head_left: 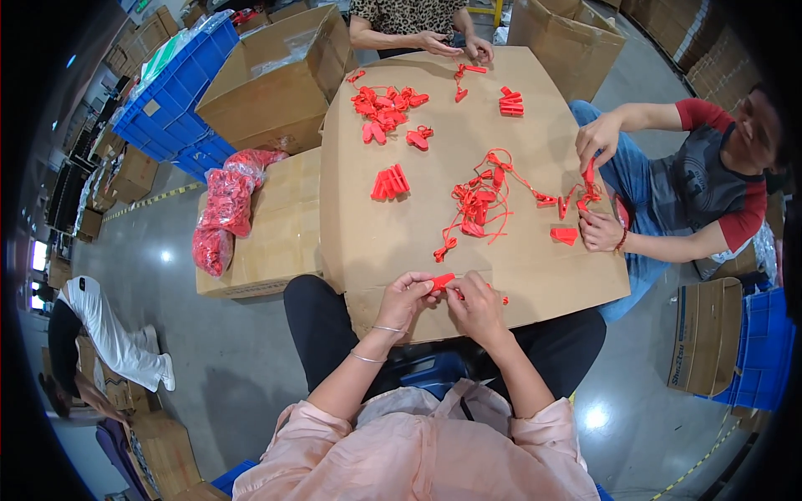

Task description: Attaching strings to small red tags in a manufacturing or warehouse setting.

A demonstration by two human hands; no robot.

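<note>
1. Left hand [407, 294]: fingers curled, thumb and fingertips pinched on a small red plastic piece [441, 281] at the near edge of the cardboard sheet [376, 242].
2. Right hand [476, 306]: closed loosely around the other end of the same piece, just beside and touching the left hand; a short red cord end [501, 298] shows past its knuckles.
3. Cardboard sheet: serves as a work surface laid across boxes, between the seated people.
4. Tangle of red cords [480, 200]: lies at mid-sheet, well apart from the hands.
5. Stack of red flat pieces [390, 182]: sits left of the tangle.
6. Heap of red pieces [386, 106]: rests at the far left part of the sheet.
7. Person to the right [693, 188]: both hands hold red pieces at the sheet's right edge.
8. Person at the far side [418, 21]: hands rest on the far edge beside a red cord.
9. Clear bags of red parts [224, 209]: lie on a carton left of the sheet.
10. Blue crates [180, 100]: stand at upper left on the grey floor.
</note>
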